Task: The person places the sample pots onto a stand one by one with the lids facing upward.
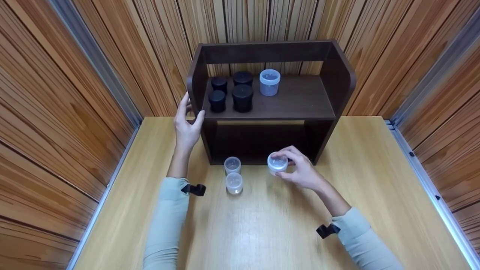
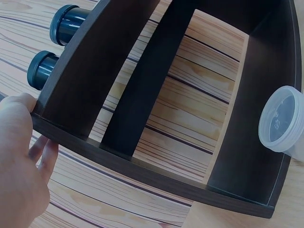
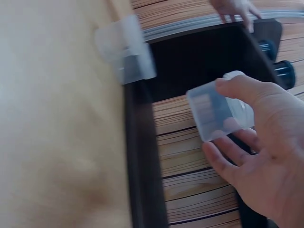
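Observation:
A dark brown two-tier shelf [image 1: 270, 119] stands on the table, its left side panel gripped between the thumb and fingers of my left hand [image 1: 189, 129]. In the left wrist view, that hand [image 2: 21, 147] has the panel's edge between thumb and fingertips. My right hand [image 1: 302, 170] holds a translucent plastic jar [image 1: 277, 163] by its sides, in front of the lower tier. The right wrist view shows the jar [image 3: 216, 111] between thumb and fingers. Two more translucent jars, a rear one [image 1: 232, 165] and a front one [image 1: 234, 183], stand left of it on the table.
On the upper tier, several black-lidded jars [image 1: 242, 98] are grouped at the left, with a translucent jar [image 1: 269, 82] to their right. Wood-patterned walls [image 1: 67, 93] enclose the table [image 1: 255, 232] at the back and both sides.

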